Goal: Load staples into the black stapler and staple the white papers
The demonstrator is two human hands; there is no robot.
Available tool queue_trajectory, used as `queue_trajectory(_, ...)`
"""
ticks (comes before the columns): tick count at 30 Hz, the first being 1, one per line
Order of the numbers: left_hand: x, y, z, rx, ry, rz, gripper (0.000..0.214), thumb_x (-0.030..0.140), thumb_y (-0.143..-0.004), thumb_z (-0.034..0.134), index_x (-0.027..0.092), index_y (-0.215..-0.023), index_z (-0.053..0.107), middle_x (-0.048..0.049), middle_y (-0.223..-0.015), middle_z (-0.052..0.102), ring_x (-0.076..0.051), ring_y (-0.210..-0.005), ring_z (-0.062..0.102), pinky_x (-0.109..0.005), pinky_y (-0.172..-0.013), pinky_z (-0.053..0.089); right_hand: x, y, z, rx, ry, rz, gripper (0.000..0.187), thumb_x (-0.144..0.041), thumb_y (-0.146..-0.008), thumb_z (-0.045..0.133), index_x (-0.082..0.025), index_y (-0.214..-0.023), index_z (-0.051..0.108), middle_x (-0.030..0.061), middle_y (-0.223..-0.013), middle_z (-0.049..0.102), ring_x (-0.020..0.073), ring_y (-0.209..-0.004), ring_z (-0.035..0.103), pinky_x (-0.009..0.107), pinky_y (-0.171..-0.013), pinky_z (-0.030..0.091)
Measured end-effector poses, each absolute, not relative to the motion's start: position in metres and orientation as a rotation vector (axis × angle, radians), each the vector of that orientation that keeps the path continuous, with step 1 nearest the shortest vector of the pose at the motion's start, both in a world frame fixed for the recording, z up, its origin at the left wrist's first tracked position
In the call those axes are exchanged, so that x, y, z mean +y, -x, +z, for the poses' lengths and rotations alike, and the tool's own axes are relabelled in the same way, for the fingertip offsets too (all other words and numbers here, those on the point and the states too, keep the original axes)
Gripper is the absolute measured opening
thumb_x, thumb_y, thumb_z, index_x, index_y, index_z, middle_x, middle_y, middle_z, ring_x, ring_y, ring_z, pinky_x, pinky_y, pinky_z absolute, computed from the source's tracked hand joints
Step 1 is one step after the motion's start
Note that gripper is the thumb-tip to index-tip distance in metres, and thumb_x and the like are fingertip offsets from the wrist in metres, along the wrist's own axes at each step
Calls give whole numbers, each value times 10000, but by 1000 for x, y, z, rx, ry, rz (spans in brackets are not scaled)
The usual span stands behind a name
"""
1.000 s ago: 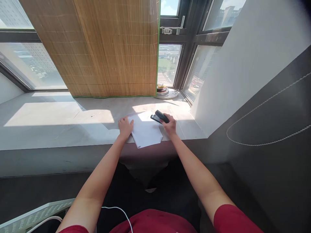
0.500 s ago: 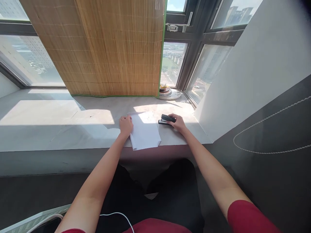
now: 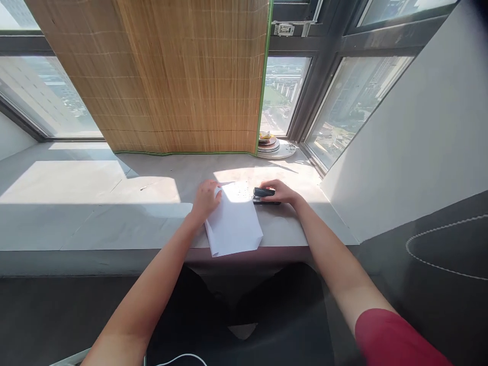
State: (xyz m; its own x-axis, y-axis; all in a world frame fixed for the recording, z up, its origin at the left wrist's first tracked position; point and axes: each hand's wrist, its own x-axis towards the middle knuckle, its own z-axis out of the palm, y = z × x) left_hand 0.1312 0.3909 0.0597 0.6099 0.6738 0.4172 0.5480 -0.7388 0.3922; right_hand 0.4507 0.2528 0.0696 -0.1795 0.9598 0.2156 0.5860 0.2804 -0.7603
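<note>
White sheets of paper lie on the pale window ledge, the lower edge jutting past its front. My left hand is closed on their upper left edge, thumb on top. A black stapler is in my right hand, which grips it from the right side. Its front end points left and sits right at the paper's upper right edge. Whether paper lies between its jaws cannot be made out. Bright sun washes out the paper's upper part, where small dark specks show.
A bamboo blind hangs behind the ledge. Stacked plates stand in the back corner by the window. A white wall closes off the right side, with a beaded cord beside it. A white cable runs near my lap.
The stapler has come up against the paper's right edge, closing the earlier gap. My left hand has shifted a little further over the paper. The camera view has tilted slightly.
</note>
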Motion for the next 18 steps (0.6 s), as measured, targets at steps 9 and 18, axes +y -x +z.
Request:
queue_trajectory(9,410,-175,72,137,-2712,645,259,330,-1075,559,244,-1093,802,-92,-1246,778,-275,-1177,706,-510,-1052,564,249,-448,64,-1897,1361,272,326,-422,-918,794,-247,-1192,795,62,-1062,823,239,-919,745,400,-855,592)
queue_trajectory(18,399,-165,65,-199,-2815,218,489,420,-1091,589,406,-1580,589,-86,-1701,516,-330,-1523,524,-569,-1237,409,246,-434,63,-1936,1450,130,350,-232,-946,708,-313,-1286,724,42,-1181,813,248,-1024,735,513,-1040,528)
